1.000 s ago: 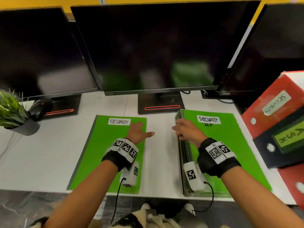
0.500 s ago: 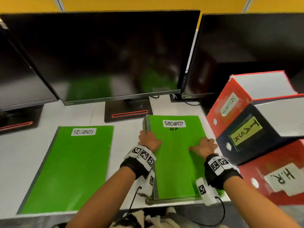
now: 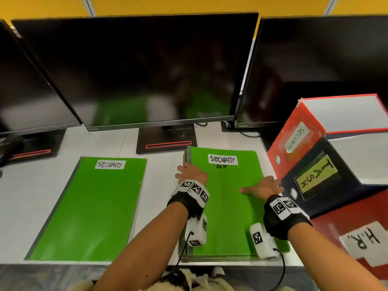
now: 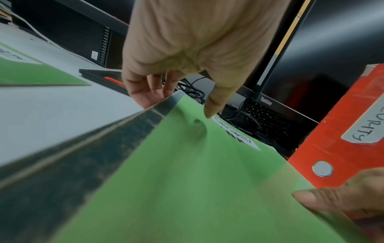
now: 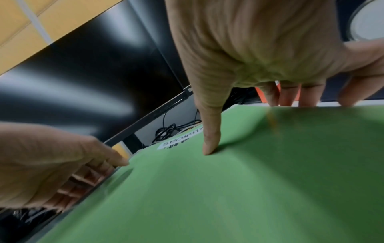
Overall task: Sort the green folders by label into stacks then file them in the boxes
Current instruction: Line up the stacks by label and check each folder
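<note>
**Now lifting the top Security folder off the stack**

Right now I have both hands on the stack of green folders (image 3: 222, 206) at the front right of the bench (image 3: 19, 198). My left hand (image 3: 192, 172) curls over the stack's left edge, fingers down the side and thumb pressing a dent into the top cover. My right hand (image 3: 262, 187) grips the right edge the same way, thumb flat on top, fingers hooked over the edge. The top folder (image 3: 220, 185) reads "SECURITY" on its white label (image 3: 223, 159).

To do this well, I judge I should separate only the top cover: slide the left fingertips in under one folder, not several, and lift evenly from both edges so the thin sheet does not buckle. The thumb dent tells me the cover is soft, so a light pinch is enough. It belongs with the single Security folder (image 3: 90, 206) lying at the front left of the bench, well apart from the stack.

Just beside my right hand stand the file boxes: a red one marked Security (image 3: 294, 141), a dark one marked Task (image 3: 315, 175), and a red one marked H.R. (image 3: 361, 238). They crowd the stack's right edge, leaving little room for my right fingers. Three monitors (image 3: 147, 70) line the back edge, their stands close behind both piles.
</note>
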`<state>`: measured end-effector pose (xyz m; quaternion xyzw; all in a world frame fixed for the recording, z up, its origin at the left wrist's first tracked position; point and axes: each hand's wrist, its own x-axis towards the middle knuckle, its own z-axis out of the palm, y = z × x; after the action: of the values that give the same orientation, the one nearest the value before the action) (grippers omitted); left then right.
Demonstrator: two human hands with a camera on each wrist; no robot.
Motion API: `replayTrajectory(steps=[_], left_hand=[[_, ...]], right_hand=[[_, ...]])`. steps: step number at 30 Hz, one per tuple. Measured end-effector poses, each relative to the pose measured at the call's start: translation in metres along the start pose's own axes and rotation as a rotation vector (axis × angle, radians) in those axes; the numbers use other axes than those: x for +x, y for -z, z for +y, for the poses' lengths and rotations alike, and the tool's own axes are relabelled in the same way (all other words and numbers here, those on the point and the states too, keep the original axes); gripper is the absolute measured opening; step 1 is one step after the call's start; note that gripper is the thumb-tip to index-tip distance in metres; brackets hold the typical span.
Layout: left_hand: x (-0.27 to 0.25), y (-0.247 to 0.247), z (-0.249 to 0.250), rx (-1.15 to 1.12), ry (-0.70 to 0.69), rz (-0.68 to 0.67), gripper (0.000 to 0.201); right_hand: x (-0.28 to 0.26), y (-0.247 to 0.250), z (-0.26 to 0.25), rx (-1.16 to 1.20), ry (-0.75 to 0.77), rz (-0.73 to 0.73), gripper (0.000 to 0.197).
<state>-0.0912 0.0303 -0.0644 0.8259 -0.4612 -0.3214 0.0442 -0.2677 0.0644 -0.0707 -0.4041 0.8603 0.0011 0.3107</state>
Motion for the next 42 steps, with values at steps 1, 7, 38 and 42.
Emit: replayTrajectory(steps=[1,7,38,42], left_hand=[[0.001,0.001,0.003,-0.027,0.001,0.000,0.054],[0.005,0.032,0.017,-0.280,-0.052,0.142,0.050],[0.133,0.165,-0.294,-0.038,0.251,0.154,0.072],[0.141,0.169,-0.304,-0.042,0.206,0.175,0.070]], right_hand=[[-0.001,0.002,0.000,0.029,-0.001,-0.004,0.113],[-0.004,-0.010,-0.006,0.145,0.017,0.050,0.108],[-0.154,-0.197,-0.210,0.108,0.333,-0.428,0.064],[-0.156,-0.206,-0.226,0.080,0.327,-0.392,0.075]])
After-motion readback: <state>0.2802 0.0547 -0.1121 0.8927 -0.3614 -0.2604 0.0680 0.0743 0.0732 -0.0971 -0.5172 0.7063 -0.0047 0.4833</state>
